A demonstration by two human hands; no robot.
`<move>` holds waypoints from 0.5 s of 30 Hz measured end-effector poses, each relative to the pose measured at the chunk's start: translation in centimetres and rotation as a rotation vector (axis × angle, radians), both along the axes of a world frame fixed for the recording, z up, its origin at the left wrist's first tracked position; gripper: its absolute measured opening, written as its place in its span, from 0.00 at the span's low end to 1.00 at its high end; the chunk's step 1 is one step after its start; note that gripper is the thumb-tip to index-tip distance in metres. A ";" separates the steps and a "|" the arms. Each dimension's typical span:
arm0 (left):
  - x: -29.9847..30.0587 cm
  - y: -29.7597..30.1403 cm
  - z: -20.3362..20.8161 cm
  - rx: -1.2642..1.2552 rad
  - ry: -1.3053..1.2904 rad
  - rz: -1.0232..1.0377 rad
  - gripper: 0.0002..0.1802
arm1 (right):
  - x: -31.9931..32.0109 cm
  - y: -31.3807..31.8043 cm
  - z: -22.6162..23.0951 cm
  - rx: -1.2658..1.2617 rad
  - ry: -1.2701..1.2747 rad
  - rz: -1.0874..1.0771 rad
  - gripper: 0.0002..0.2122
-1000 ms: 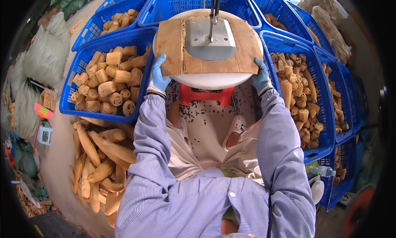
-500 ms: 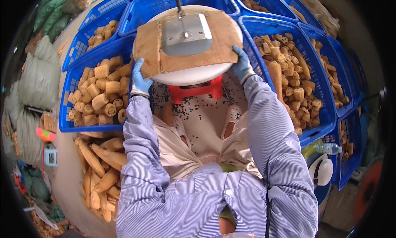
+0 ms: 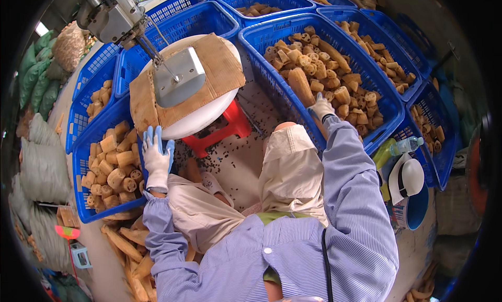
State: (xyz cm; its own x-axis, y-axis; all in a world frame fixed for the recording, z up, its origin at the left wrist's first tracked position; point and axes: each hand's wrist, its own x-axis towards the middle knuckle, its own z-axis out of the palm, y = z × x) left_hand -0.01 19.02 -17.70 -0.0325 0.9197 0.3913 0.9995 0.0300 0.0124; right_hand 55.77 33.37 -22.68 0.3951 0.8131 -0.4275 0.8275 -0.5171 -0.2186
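My left hand [image 3: 157, 158], in a white and blue glove, has its fingers spread. Its fingertips are by the near left edge of a cardboard sheet [image 3: 219, 71] on a round white top [image 3: 209, 116]. A metal plate [image 3: 185, 87] sits on the cardboard beneath a thin rod. My right hand [image 3: 322, 109], gloved too, is at the near left side of a blue basket [image 3: 285, 111] of what look like cut dried loofah pieces [image 3: 342, 95]. Its index finger is stretched out by a long loofah piece [image 3: 300, 87]; the other fingers are partly hidden.
A red stool [image 3: 222, 129] stands under the white top, with dark bits on the floor. Another basket [image 3: 107, 215] of loofah pieces is at left, whole loofahs [image 3: 128, 247] below it. More blue baskets stand behind. A bottle [image 3: 408, 145] and white cap [image 3: 412, 176] are at right.
Both hands have let go of the cardboard and white top's edges. My right hand has moved right to the basket; my left hand has opened. The view has turned right and my legs have shifted.
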 end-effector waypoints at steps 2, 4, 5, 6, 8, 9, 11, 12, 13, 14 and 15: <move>0.2 0.8 0.1 -0.018 -0.076 0.011 0.35 | 2.6 -0.9 -5.3 0.090 0.180 -0.061 0.42; 0.0 1.1 0.5 0.009 -0.214 -0.018 0.35 | 2.7 -1.2 -9.0 0.240 0.240 -0.078 0.36; -0.3 0.7 0.8 0.018 -0.276 -0.024 0.36 | 2.0 -1.6 -7.6 0.268 0.310 -0.068 0.34; 0.7 -0.2 1.4 0.083 -0.292 -0.062 0.37 | 1.6 -1.7 -5.8 0.302 0.317 -0.056 0.34; 2.9 -2.0 3.0 0.184 -0.322 -0.093 0.37 | 1.5 -1.7 -2.2 0.369 0.326 -0.027 0.34; 4.4 -2.9 3.6 0.222 -0.322 -0.082 0.37 | 2.0 -2.1 -0.1 0.467 0.496 0.036 0.34; 7.3 -3.6 5.1 0.243 -0.451 -0.131 0.36 | 3.2 -2.9 4.5 0.588 0.834 0.070 0.33; 8.3 -4.3 5.5 0.250 -0.516 -0.138 0.35 | 3.3 -3.2 6.7 0.595 1.010 0.053 0.32; 9.1 -4.6 5.1 0.236 -0.643 -0.156 0.34 | 2.9 -4.1 9.6 0.580 1.043 0.004 0.33; 10.8 -4.8 5.8 0.189 -0.721 -0.170 0.35 | 4.0 -3.4 8.9 0.629 1.140 -0.045 0.31; 11.7 -5.1 5.6 0.187 -0.696 -0.192 0.35 | 4.4 -2.3 8.6 0.545 0.743 -0.005 0.30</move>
